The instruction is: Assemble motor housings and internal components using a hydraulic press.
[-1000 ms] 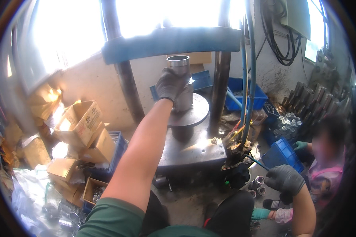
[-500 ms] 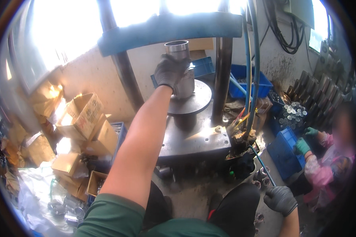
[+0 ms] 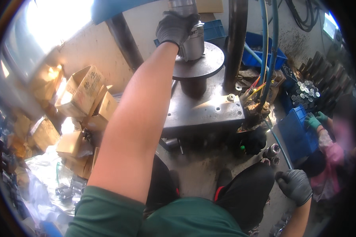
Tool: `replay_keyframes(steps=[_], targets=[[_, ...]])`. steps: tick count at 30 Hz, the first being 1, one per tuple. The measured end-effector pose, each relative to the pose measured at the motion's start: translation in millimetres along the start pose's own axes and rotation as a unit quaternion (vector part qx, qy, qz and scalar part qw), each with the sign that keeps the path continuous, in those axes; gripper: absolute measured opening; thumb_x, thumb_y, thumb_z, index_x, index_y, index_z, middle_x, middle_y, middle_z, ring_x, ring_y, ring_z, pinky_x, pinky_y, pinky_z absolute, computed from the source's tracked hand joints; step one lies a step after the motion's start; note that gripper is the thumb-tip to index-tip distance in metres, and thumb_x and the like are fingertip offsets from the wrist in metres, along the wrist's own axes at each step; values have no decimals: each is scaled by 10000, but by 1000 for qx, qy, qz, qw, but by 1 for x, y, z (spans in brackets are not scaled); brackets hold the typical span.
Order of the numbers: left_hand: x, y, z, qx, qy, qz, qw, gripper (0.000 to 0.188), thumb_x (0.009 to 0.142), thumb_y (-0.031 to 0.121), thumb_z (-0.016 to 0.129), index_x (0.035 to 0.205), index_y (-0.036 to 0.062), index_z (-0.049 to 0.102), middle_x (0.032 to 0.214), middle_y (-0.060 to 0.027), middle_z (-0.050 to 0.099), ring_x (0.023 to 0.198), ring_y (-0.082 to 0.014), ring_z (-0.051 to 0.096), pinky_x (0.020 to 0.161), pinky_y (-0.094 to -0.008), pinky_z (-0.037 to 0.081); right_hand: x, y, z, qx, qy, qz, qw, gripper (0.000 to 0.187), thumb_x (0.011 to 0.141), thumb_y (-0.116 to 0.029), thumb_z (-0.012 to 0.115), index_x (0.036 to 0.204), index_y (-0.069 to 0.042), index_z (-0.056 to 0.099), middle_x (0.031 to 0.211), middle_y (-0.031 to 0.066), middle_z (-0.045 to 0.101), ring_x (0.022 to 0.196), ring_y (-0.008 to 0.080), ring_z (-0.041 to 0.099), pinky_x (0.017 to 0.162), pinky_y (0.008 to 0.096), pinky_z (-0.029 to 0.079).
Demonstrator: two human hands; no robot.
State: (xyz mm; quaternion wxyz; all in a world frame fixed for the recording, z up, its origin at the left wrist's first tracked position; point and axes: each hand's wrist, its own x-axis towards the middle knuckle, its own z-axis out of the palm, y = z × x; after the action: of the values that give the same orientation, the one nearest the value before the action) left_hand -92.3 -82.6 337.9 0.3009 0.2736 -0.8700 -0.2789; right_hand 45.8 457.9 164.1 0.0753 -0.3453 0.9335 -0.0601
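Note:
My left hand (image 3: pixel 176 28), in a dark grey glove, reaches forward with its fingers wrapped round the upper part of a metal cylinder assembly. The silvery metal cylinder (image 3: pixel 193 48) stands upright on the round steel plate (image 3: pixel 197 70) of a press. Its top ring (image 3: pixel 182 8) is cut off by the picture's upper edge. My right hand (image 3: pixel 294 187), gloved alike, is closed on the end of a thin blue-green lever (image 3: pixel 281 148), low on the right. That lever slants up and away to the base of the hoses beside the press.
Steel columns (image 3: pixel 236 43) flank the plate, and hoses (image 3: pixel 272 51) hang at the right. Cardboard boxes (image 3: pixel 80 93) pile up on the left. A co-worker in green gloves (image 3: pixel 313 121) sits at the right by a blue crate (image 3: pixel 298 132). Metal parts (image 3: pixel 272 151) lie on the floor.
The view has tipped downward, so the press appears higher. My right hand has drawn the lever slightly toward me. My left hand keeps its hold on the cylinder.

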Motion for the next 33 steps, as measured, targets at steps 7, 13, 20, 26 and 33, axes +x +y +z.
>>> replay_keyframes(steps=[7, 13, 20, 26, 33], targets=[[-15, 9, -2, 11, 4, 54, 998, 829, 795, 640, 702, 1145, -109, 640, 781, -112, 779, 835, -220, 782, 822, -350, 598, 2, -7, -27, -10, -38, -24, 999, 143, 799, -191, 659, 776, -55, 698, 755, 182, 667, 719, 387, 680, 701, 496, 545], [-16, 8, -3, 32, 46, 54, 997, 843, 803, 640, 705, 1161, -120, 632, 779, -117, 783, 829, -225, 788, 805, -340, 600, 18, -17, -48, 65, 116, -42, 990, 134, 792, -175, 707, 833, -55, 751, 783, 161, 690, 761, 365, 697, 728, 464, 555], [2, -1, 7, 57, 83, 66, 993, 862, 799, 654, 702, 1150, -130, 630, 811, -137, 786, 837, -240, 792, 821, -350, 603, 11, 1, -36, 6, -16, -47, 999, 175, 773, -176, 730, 890, -49, 761, 745, 193, 653, 714, 397, 675, 685, 493, 536], [-2, 0, 3, 13, 10, 28, 999, 944, 726, 635, 725, 1279, -119, 592, 1125, -250, 740, 1073, -334, 741, 932, -405, 575, 23, -14, -62, 90, 97, -35, 991, 252, 771, -125, 724, 995, -20, 770, 848, 190, 684, 765, 384, 690, 728, 466, 550], [-13, 10, -1, 3, 22, 1, 1000, 923, 736, 612, 734, 1287, -113, 578, 1149, -254, 739, 1088, -346, 739, 946, -414, 572, 33, -13, -59, 55, 327, -41, 942, 267, 795, 18, 695, 1060, -5, 711, 928, 200, 684, 829, 392, 693, 752, 458, 553]])
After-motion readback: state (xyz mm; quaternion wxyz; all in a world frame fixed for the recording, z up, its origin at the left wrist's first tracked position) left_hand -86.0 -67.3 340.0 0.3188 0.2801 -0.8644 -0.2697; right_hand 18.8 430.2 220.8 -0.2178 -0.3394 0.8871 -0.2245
